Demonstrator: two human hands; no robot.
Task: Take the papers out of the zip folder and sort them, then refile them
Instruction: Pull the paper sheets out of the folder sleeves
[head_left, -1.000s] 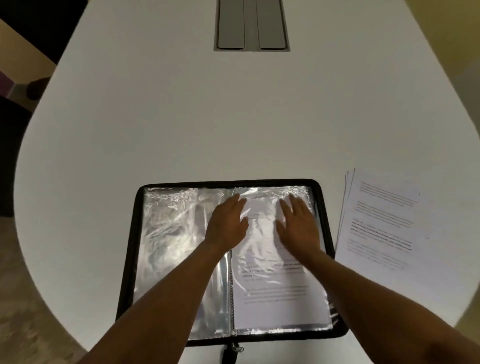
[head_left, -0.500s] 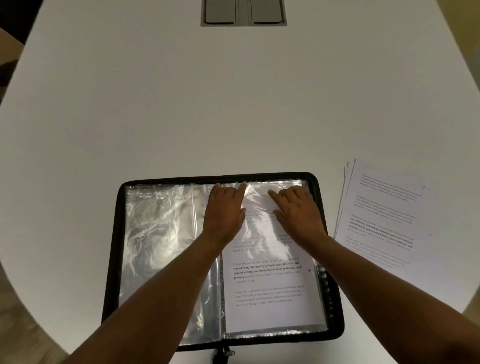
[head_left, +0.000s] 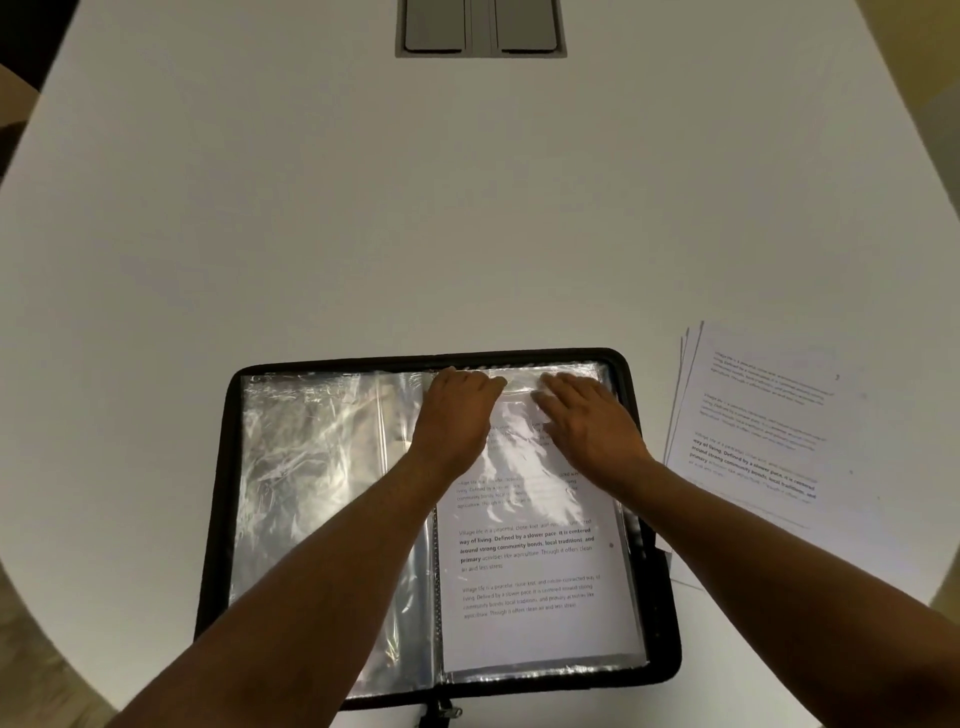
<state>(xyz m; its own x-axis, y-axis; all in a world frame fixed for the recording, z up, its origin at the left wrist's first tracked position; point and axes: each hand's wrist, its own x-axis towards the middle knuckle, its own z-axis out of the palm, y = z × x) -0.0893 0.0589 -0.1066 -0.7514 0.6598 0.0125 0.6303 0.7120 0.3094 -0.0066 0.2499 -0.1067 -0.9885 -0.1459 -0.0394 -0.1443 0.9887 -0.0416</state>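
both hands (head_left: 524, 415) on sleeved page (head_left: 535, 571): "village life… slower pace".

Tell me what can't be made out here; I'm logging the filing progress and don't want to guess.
Head view only:
- Top of the sleeved page: covered by left hand and right hand, plus sleeve glare.
- Loose paper stack: sheet count unclear; only fanned edges show, text too faint to read.
- Zip folder zipper pull: cut off by the bottom edge.
- Left sleeves: glare hides any contents.
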